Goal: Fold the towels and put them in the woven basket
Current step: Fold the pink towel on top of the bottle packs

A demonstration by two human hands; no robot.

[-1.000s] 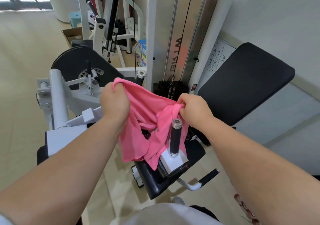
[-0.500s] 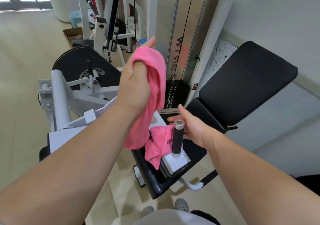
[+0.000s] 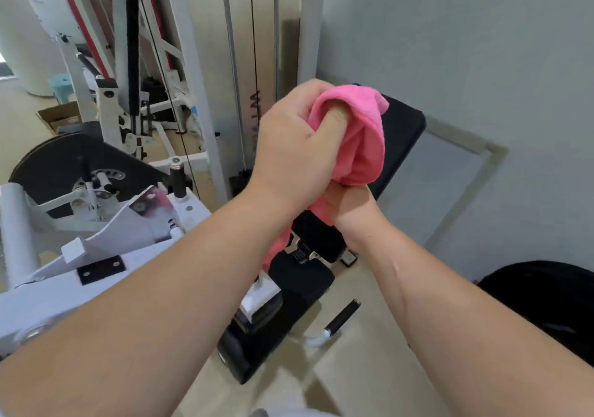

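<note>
A pink towel (image 3: pixel 361 134) is bunched up in the air in front of me, above a black gym bench. My left hand (image 3: pixel 295 146) grips its upper part, with fingers curled into the cloth. Just below, my right hand (image 3: pixel 352 206) holds the towel's lower part; its fingers are mostly hidden behind the left hand and the cloth. A strip of the towel hangs down behind my left wrist. No woven basket is in view.
The black bench backrest (image 3: pixel 401 134) and seat (image 3: pixel 302 285) stand under my hands. A white weight machine (image 3: pixel 106 246) with a black disc (image 3: pixel 61 163) is at the left. A cable stack (image 3: pixel 254 63) rises behind. A black object (image 3: pixel 546 301) sits low right.
The towel has been lifted off the bench seat and gathered. My right hand rose from the upright handle to grip the towel under my left hand. The view swung right.
</note>
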